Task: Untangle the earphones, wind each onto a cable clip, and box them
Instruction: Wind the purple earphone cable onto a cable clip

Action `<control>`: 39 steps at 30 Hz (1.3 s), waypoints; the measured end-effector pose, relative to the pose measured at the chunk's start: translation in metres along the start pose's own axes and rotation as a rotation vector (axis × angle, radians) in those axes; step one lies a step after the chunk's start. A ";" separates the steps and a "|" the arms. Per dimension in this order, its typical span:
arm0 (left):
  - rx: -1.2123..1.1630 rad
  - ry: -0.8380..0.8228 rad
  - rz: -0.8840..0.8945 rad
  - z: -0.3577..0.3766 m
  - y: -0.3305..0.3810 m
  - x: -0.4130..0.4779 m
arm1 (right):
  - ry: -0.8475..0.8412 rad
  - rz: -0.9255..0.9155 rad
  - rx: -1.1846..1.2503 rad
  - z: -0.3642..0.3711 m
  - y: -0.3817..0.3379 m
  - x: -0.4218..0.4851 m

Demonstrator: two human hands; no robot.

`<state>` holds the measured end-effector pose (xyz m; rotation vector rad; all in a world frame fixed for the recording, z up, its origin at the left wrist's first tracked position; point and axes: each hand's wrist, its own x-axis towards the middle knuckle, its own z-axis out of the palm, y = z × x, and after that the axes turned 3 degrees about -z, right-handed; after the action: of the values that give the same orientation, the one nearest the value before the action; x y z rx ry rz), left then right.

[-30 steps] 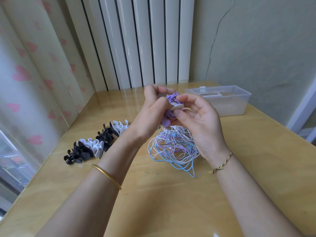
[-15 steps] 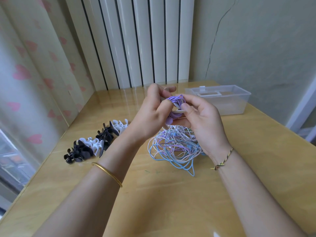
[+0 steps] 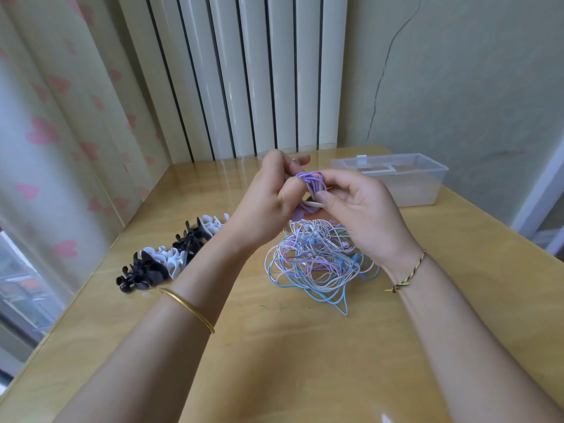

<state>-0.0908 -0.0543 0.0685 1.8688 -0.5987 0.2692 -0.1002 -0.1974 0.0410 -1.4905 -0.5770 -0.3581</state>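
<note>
Above the table I hold a purple earphone cable (image 3: 311, 181) wound in loops on a white cable clip (image 3: 314, 204). My left hand (image 3: 268, 203) pinches the bundle from the left, and my right hand (image 3: 360, 209) grips it from the right with thumb on the clip. Below them a tangled pile of blue, pink, purple and white earphones (image 3: 317, 257) lies on the wooden table (image 3: 274, 346). A clear plastic box (image 3: 406, 181) stands open at the back right.
A row of black and white cable clips (image 3: 171, 254) lies on the table's left side. A curtain hangs along the left edge, a ribbed white panel and a cracked wall stand behind.
Both hands have shifted slightly up and turned the purple bundle; the loops now sit higher between my fingers. The pile and clips have not moved.
</note>
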 end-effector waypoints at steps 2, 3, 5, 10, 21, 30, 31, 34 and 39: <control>0.014 -0.007 -0.001 0.000 0.001 0.000 | 0.003 -0.005 0.007 0.002 0.001 -0.001; 0.017 -0.010 -0.005 0.001 0.001 0.000 | 0.000 -0.004 0.012 0.003 0.002 -0.001; 0.016 -0.011 0.000 0.001 0.001 -0.001 | -0.019 -0.005 0.039 0.002 0.003 -0.001; 0.007 -0.066 -0.018 -0.001 0.004 -0.002 | -0.028 -0.030 0.032 -0.004 0.002 0.006; 0.006 -0.107 -0.024 0.004 0.016 -0.006 | -0.058 -0.077 0.101 -0.005 0.004 0.007; -0.017 -0.080 -0.048 0.002 0.019 -0.004 | 0.008 -0.042 0.168 -0.005 0.009 0.001; -0.050 -0.072 -0.060 0.001 0.018 -0.004 | 0.008 -0.038 0.168 -0.005 0.008 0.001; -0.091 -0.036 -0.090 0.000 0.011 -0.005 | -0.037 -0.020 0.111 -0.008 0.000 0.002; -0.074 0.012 -0.143 0.003 -0.001 -0.001 | -0.020 0.005 -0.015 -0.005 -0.004 0.004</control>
<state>-0.0917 -0.0568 0.0663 1.8275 -0.4575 0.1622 -0.0984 -0.2022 0.0469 -1.5111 -0.5878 -0.3446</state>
